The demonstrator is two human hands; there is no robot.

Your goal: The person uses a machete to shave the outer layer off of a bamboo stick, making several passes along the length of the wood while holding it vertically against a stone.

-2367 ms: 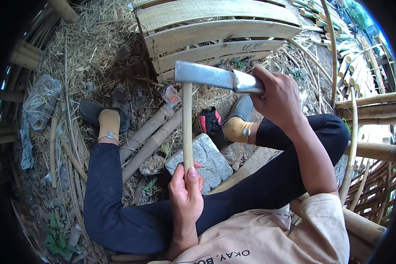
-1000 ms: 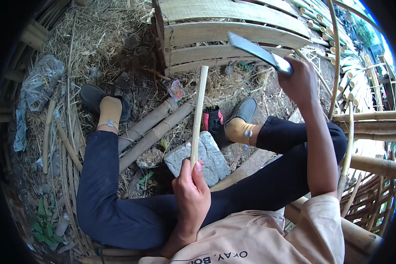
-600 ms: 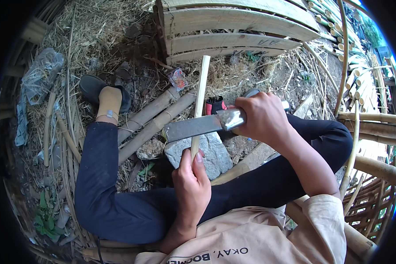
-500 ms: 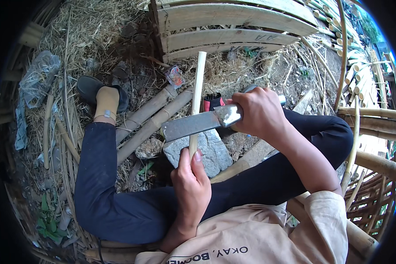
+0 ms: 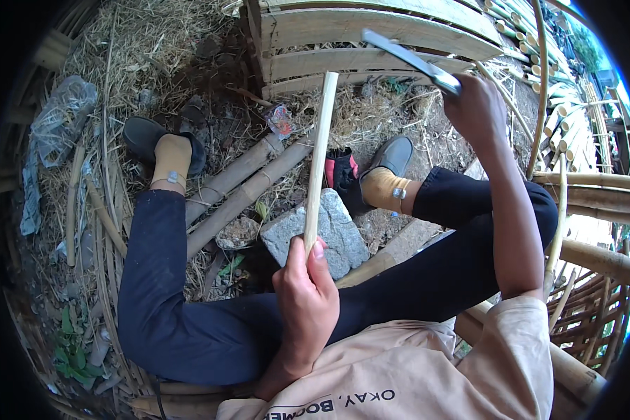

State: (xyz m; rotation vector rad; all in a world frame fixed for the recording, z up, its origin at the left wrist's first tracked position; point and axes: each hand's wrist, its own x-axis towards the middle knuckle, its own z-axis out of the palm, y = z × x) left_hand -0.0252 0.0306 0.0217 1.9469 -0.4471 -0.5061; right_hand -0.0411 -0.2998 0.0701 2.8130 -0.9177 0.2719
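Note:
My left hand (image 5: pixel 306 297) is closed round the lower end of a pale, peeled wooden stick (image 5: pixel 320 157). The stick stands nearly upright, leaning a little to the right at its top. Behind its lower part lies a grey stone block (image 5: pixel 339 227) on the ground. Up at the right, my right hand (image 5: pixel 477 112) is wrapped round the handle of a broad-bladed machete (image 5: pixel 407 57). Its blade points up and left, in front of the wooden crate, apart from the stick. The handle is mostly hidden inside the fist.
A slatted wooden crate (image 5: pixel 378 31) stands at the far side. Bamboo poles (image 5: pixel 248 185) lie left of the stone, and a black and red glove (image 5: pixel 341 170) lies beyond it. Clear plastic (image 5: pixel 63 119) lies at the left. Cut bamboo (image 5: pixel 563 129) is stacked at the right.
My right hand has lifted the machete up and to the right, away from the stick it was crossing. The stick's top has tilted slightly right; my left hand has barely moved.

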